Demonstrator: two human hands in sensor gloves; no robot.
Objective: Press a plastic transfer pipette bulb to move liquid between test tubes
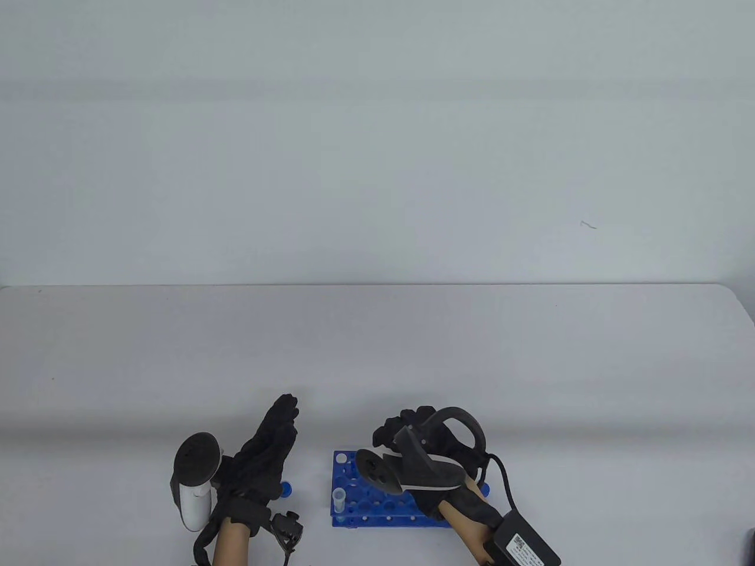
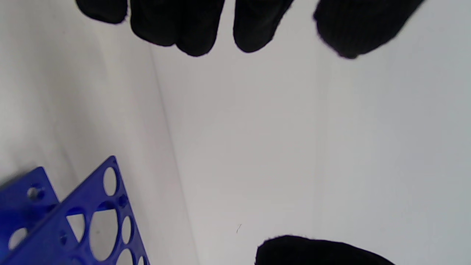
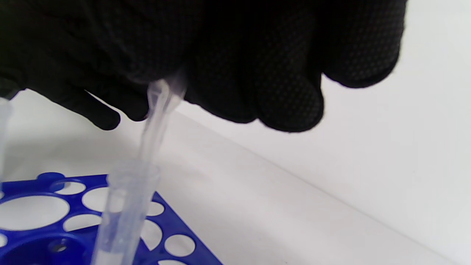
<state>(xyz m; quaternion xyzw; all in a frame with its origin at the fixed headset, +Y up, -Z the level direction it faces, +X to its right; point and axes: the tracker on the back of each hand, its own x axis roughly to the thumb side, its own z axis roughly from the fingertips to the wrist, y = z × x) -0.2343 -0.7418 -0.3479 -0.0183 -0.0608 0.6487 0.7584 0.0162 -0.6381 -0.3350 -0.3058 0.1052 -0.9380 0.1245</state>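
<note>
On the pale tabletop your right hand grips the pipette, fingers closed over its bulb, stem down inside a test tube in the blue rack, ready to squeeze, while your left hand hovers beside, fingers spread and empty.

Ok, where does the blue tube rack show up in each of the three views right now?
Table view: blue tube rack at bottom centre, partly under the right hand.
Left wrist view: only a corner of the rack, at bottom left.
Right wrist view: rack at bottom left, below the gloved fingers, with a clear tube standing in it.
Shared landmark: the rack's round holes.
</note>
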